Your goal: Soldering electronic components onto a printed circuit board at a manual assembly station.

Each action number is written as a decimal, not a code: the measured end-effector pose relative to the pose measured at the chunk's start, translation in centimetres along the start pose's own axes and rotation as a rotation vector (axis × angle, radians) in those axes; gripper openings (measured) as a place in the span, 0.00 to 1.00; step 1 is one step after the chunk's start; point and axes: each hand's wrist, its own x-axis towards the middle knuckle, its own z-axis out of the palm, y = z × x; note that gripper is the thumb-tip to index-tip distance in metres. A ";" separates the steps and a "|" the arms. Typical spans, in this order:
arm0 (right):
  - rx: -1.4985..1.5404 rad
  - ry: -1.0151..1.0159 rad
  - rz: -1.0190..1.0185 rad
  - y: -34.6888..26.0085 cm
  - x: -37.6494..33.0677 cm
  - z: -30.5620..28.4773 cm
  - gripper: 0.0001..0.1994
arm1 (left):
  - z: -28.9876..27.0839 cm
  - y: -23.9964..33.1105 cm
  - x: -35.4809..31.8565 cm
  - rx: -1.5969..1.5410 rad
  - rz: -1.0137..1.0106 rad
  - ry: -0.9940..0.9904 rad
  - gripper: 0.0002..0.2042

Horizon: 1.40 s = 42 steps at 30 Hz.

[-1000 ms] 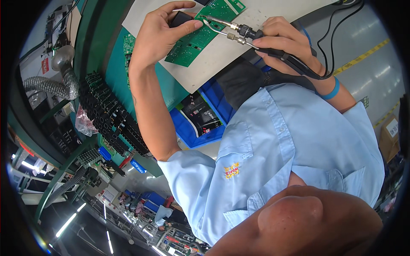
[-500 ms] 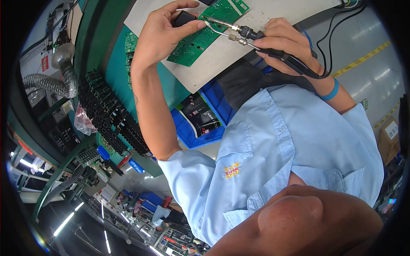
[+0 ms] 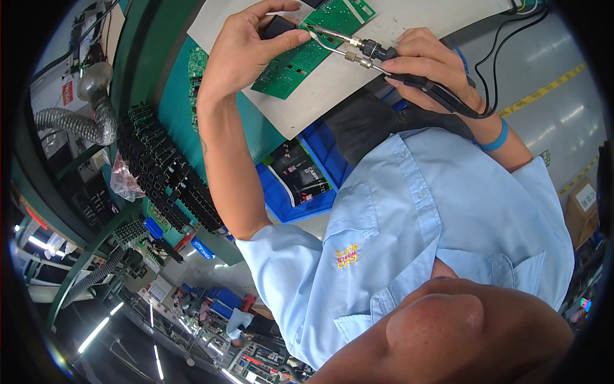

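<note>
My left hand (image 3: 240, 54) is closed round a black rectangular block (image 3: 277, 27) at the green circuit board (image 3: 300, 61), its thumb reaching to the tool's tip. In my right hand (image 3: 432, 61) is a soldering iron (image 3: 422, 83) with a black handle. Its two slim metal arms, one straight and one bent, run left and meet the board by my left thumb. What exactly the tip touches is too small to tell. The board lies at an angle on a pale sheet (image 3: 281, 112).
Another green board (image 3: 196, 77) lies on the teal mat (image 3: 176, 96). Beyond my left arm stand rows of black-and-green boards (image 3: 166, 166). A blue bin (image 3: 275, 201) holds printed black packages below the bench. Black cables (image 3: 495, 57) trail from the iron on the right.
Both hands, the iron and the board keep almost the same positions. Only a very slight shift of the whole view shows.
</note>
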 end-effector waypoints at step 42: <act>-0.200 0.354 0.698 13.4 -2.3 -1.7 0.17 | -2.7 -2.7 -1.6 -0.189 -0.202 -0.013 0.19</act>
